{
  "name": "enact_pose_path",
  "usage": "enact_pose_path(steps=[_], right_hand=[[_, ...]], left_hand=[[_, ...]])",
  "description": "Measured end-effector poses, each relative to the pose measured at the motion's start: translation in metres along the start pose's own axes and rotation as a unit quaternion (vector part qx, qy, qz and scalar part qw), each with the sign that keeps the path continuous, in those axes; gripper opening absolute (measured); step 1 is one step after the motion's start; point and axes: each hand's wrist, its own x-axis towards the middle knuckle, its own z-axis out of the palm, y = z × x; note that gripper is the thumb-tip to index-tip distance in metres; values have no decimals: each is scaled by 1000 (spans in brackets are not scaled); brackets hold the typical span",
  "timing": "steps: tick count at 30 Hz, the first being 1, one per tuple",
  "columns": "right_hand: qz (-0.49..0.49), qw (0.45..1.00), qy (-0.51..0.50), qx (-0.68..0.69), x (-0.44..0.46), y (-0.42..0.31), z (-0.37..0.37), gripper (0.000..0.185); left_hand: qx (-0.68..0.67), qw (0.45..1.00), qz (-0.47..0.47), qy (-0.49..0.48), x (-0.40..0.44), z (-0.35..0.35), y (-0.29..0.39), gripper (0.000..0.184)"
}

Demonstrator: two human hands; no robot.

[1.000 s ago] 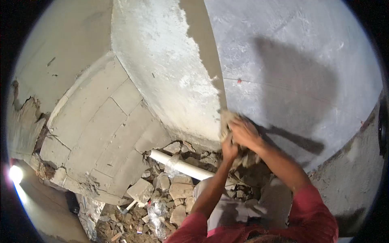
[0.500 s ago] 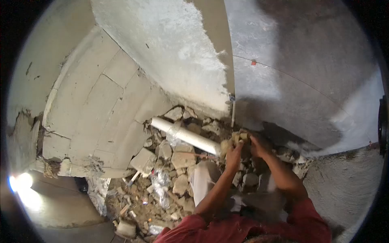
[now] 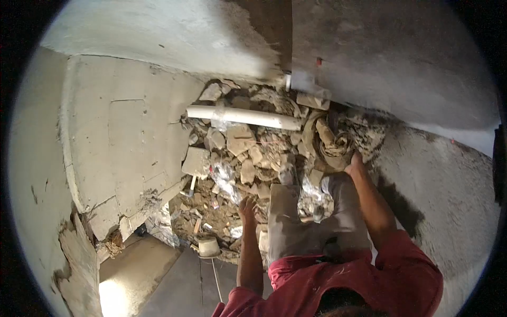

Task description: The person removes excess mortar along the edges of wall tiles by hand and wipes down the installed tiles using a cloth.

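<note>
A round, dirt-coloured pan with a curved rim, holding stones and debris, sits tilted among the rubble near the right wall. My right hand grips the near right side of its rim; the fingers are partly hidden. A long tan stone lies in the pan. My left hand hovers over the broken rubble to the left of my knee, its fingers slightly apart and nothing in them. Just beyond it lies crumpled clear plastic.
A white pipe lies across the rubble toward the back wall. A hammer-like tool rests beside a large block. A pale bucket-shaped piece is at the lower left. Grey walls rise on the right.
Both hands were together on a stone chunk near the pipe's end. My left hand has moved away leftward; the right is now at the pan's rim. The view has tilted.
</note>
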Motion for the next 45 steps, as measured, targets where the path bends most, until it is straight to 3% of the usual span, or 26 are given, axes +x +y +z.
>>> enact_pose_path(steps=[2,4,5,7,8,10,11,15,17,18,20,21,24,25,28,30,32,35,37,38,39,40,41,44,45], right_hand=[[16,996,-85,-10,20,-7,-39,51],[15,994,60,-86,-4,-26,-37,58],[-6,986,98,-135,-12,-30,-39,48],[10,990,27,-138,-11,-47,-63,53],[18,990,-9,-140,-13,-52,-75,56],[-6,991,-44,-126,-32,-55,-79,50],[-22,983,42,-178,-70,-56,-54,47],[-31,961,1,-276,-36,-60,-109,48],[-33,915,56,-397,-37,-58,-110,46],[-80,841,70,-531,-52,-55,-87,45],[-174,629,84,-753,-70,-47,-53,45],[-166,554,71,-813,-61,-46,-47,45],[-212,483,13,-850,-22,-34,-51,44],[-268,454,-26,-849,0,-30,-66,41],[-235,417,-75,-875,-22,-13,-40,38],[-267,407,-154,-860,-6,-7,-48,35],[-196,453,-142,-858,21,4,-57,33],[-182,457,-133,-860,6,22,-43,35],[-126,464,-119,-869,-18,33,-27,37],[-190,429,-138,-872,-6,35,-41,37],[-253,392,-154,-871,22,33,-66,37],[-316,353,-168,-865,37,32,-81,37],[-305,372,-184,-857,29,35,-75,37],[-223,340,-93,-909,9,47,-53,36],[-110,299,-61,-946,-1,53,-31,42]], left_hand=[[1,999,-30,43,1,-57,-55,37],[96,990,-106,9,-4,-107,-95,36],[111,987,-120,14,-21,-114,-96,35],[123,986,-110,-17,-53,-117,-99,36],[154,972,-165,-72,-49,-125,-104,40],[185,971,-122,-86,-69,-113,-88,41],[189,968,-135,-99,-65,-113,-93,42],[158,977,-103,-98,-78,-105,-60,44],[119,986,-105,-52,-95,-105,-48,45],[77,989,-114,-46,-100,-115,-59,45],[-10,991,-130,-33,-113,-139,-94,46],[57,995,-79,-28,-135,-143,-102,44],[6,984,-174,44,-196,-150,-132,39],[13,979,-199,35,-215,-161,-160,37],[45,981,-186,14,-279,-169,-208,33],[44,969,-240,45,-307,-167,-245,37],[160,953,-254,30,-325,-152,-220,41],[179,964,-183,72,-330,-148,-224,38],[194,950,-224,96,-321,-148,-215,36],[204,942,-248,100,-319,-151,-214,35],[190,954,-198,120,-319,-155,-221,35],[242,931,-243,125,-315,-161,-222,37],[258,926,-236,144,-314,-170,-243,36],[271,913,-247,179,-318,-190,-285,36],[267,911,-252,188,-312,-197,-298,36]])
